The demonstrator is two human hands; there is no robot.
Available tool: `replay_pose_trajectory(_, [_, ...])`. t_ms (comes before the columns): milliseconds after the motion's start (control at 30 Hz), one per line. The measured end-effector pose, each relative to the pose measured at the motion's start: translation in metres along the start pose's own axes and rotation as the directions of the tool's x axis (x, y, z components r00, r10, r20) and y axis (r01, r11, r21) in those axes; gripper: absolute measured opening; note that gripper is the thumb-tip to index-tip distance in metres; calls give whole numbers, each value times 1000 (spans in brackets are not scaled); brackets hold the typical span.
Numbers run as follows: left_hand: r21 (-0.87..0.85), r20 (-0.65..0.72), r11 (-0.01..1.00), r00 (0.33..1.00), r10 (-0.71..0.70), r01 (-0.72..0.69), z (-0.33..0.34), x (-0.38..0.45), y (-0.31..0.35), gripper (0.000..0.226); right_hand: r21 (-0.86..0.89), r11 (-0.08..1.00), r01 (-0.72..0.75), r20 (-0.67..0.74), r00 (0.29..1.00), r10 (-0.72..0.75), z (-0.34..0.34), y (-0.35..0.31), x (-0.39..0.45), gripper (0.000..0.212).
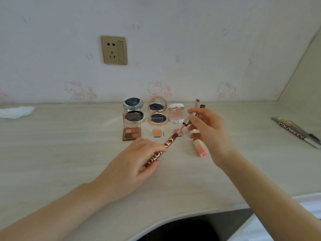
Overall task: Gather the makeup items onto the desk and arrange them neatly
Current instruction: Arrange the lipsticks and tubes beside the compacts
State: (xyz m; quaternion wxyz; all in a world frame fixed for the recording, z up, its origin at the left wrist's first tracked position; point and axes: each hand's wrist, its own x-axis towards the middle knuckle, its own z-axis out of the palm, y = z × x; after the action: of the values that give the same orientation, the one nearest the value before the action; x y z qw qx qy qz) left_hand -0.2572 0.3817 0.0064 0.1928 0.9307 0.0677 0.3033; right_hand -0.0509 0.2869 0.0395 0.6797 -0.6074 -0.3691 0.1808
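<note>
Lip gloss open over the desk [69,153]

Left hand [132,164] grips the brown tube [161,150]; right hand [208,129] pinches the applicator wand [186,121] just above its mouth.

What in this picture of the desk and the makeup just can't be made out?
- Pink tube, head view: its upper end is hidden behind the right hand.
- Two sticks behind that hand: their lower parts are hidden by its fingers.
- Lip gloss tube: the left hand covers part of its lettering.
- Box at the right: motion blur smears it.
- White tissue: cut off by the left edge.
</note>
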Motion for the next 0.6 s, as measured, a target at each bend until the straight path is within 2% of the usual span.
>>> replay_pose_trajectory(233, [-59, 51, 998, 999, 8, -5, 32, 32, 18, 31, -88, 985, -146, 53, 987, 151, -41, -4, 15, 15])
replay_pose_trajectory(333, [-95, 43, 996, 999, 0, 4, 53, 48, 30, 31, -142, 982, -125, 53, 990, 134, -59, -4, 18, 14])
replay_pose_trajectory(500, [-98, 140, 995, 990, 16, -2, 82, 74, 49, 63, -209, 969, -132, -48, 991, 124, -83, -2, 28, 16])
replay_pose_trajectory(600, [-74, 201, 997, 978, 52, -38, 94, 88, 60, 72, -231, 959, -164, -88, 985, 147, -94, 0, 35, 16])
